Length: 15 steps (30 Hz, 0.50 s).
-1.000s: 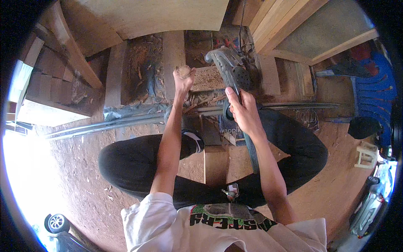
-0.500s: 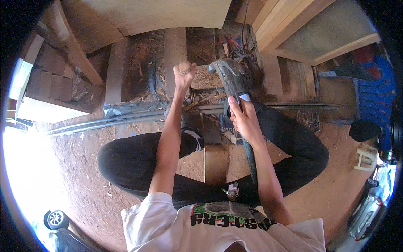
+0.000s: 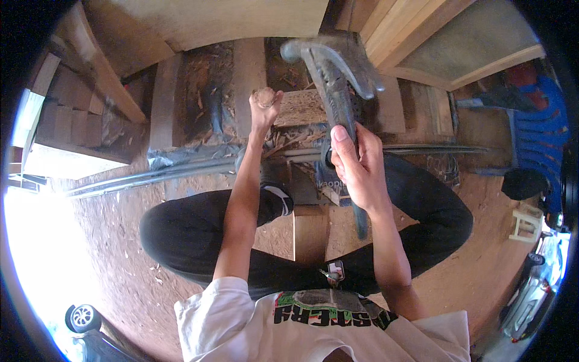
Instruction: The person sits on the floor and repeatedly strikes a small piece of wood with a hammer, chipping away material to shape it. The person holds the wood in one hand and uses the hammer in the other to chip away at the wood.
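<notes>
My right hand (image 3: 360,172) is wrapped round the handle of a dark claw hammer (image 3: 329,81), the thumb lying along it. The hammer is lifted, its round striking face to the left and its claw to the right. My left hand (image 3: 264,111) is closed on a round wooden handle (image 3: 264,96), seen from its end. Whatever lies below that handle is hidden by the fist. Just right of the left hand lies a rough-faced wooden block (image 3: 300,108), with the hammer above its right end.
Wood chips lie among planks (image 3: 249,66) in front of me. Metal bars (image 3: 151,180) run crosswise before my feet. Wooden panels (image 3: 241,18) and a frame (image 3: 416,30) stand beyond. A blue plastic chair (image 3: 540,130) and a small stool (image 3: 526,225) are at the right.
My right hand has raised the hammer, and its head has swung farther out and turned. The left hand stays in place with the wooden handle.
</notes>
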Each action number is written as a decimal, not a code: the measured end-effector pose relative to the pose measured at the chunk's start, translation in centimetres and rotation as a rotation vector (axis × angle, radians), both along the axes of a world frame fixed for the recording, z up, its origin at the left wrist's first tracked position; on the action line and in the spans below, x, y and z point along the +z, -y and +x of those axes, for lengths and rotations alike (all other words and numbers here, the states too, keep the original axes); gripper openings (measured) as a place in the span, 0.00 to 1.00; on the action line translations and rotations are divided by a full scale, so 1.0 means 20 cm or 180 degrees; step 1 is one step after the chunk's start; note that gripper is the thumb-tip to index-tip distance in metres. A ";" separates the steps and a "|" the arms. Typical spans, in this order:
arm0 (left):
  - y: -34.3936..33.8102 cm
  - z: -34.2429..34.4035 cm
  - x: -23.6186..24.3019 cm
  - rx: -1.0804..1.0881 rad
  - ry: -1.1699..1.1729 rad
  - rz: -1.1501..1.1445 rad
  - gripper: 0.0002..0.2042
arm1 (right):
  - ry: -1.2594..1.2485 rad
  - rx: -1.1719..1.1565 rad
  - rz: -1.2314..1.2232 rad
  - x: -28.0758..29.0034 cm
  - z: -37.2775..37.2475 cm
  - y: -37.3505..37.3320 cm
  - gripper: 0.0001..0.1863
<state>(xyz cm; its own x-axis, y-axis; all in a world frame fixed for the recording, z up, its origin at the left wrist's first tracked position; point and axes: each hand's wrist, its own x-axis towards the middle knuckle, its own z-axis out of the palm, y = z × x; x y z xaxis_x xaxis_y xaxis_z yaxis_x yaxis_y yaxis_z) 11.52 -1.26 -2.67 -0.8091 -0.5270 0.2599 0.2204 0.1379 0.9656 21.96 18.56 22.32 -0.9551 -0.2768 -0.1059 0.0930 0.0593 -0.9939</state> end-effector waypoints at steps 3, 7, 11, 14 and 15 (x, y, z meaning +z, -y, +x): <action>0.03 0.00 -0.01 -0.0633 0.0389 -0.0548 0.09 | -0.1302 -0.0159 -0.0055 -0.09 -0.07 0.10 0.21; 0.02 0.01 0.01 -0.1029 0.0274 0.0336 0.08 | -0.0468 0.0533 0.2495 -0.31 -0.17 0.13 0.25; 0.02 0.04 0.00 -0.0794 -0.0007 -0.0031 0.15 | -0.0655 0.0362 0.1132 -0.42 -0.09 0.07 0.28; 0.02 -0.01 -0.07 -0.0586 0.0586 0.0114 0.15 | 0.0058 0.0291 0.0329 -0.42 -0.04 0.03 0.22; 0.02 -0.03 -0.09 -0.0356 0.0634 0.0247 0.14 | 0.0262 0.0231 0.0044 -0.41 -0.03 0.03 0.20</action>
<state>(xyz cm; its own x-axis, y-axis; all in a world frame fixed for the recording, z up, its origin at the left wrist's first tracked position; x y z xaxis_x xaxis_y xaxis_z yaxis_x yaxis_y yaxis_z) 10.97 -1.60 -4.46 -0.8949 -0.4434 0.0515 0.0343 0.0469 0.9983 21.38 18.03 14.06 -0.9205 -0.3429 -0.1874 0.1692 0.0826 -0.9821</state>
